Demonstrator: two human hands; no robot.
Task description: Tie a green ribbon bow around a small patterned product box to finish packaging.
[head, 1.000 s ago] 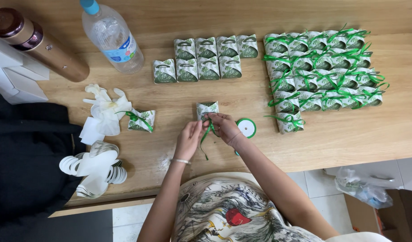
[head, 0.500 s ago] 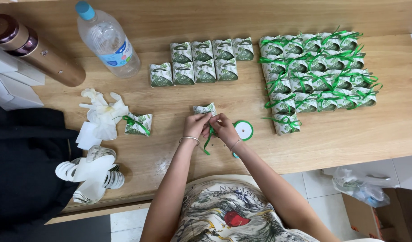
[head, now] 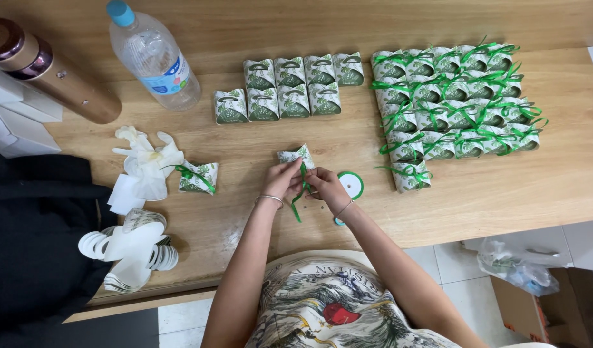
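Observation:
My left hand (head: 281,182) and my right hand (head: 325,186) meet over a small green-and-white gift box (head: 295,155) on the wooden table (head: 245,212). Both hands pinch a green ribbon (head: 298,196) that runs from the box and hangs down between them. A spool of green ribbon (head: 352,185) lies just right of my right hand. Several untied boxes (head: 290,87) stand in two rows further back. To the right sits a block of several boxes tied with green ribbon (head: 452,106).
A clear water bottle (head: 151,57) and a bronze flask (head: 48,72) lie at the back left. One tied box (head: 198,176), crumpled white gloves (head: 145,161) and a stack of flat white cut-outs (head: 126,248) sit left. A plastic bag (head: 517,267) lies on the floor.
The view has shifted slightly. My hands stay at the box, working the green ribbon, whose loose end now hangs lower between them.

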